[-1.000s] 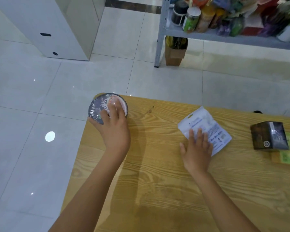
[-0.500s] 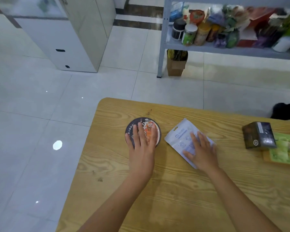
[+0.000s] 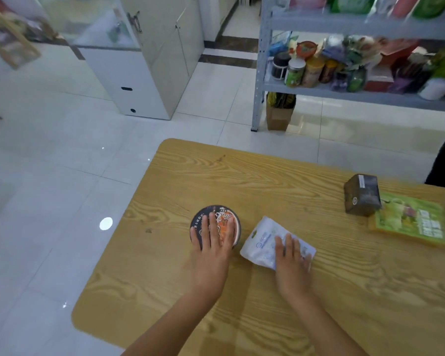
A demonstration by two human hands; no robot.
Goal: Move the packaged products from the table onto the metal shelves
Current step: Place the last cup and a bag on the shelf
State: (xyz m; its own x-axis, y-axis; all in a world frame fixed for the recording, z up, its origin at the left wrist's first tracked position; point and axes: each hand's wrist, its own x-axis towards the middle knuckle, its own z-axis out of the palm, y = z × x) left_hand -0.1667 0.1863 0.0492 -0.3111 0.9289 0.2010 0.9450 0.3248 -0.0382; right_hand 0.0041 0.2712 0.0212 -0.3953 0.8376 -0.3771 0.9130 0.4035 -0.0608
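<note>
Since both must go to the metal shelves across the floor, the left hand lies spread flat on the noodle bowl and the right hand flat on the white pouch, both on the table, probably to grab them.

Rests left hand flat atop noodle bowl toward bench left edge, right hand flat on white pouch just beside it.
</note>
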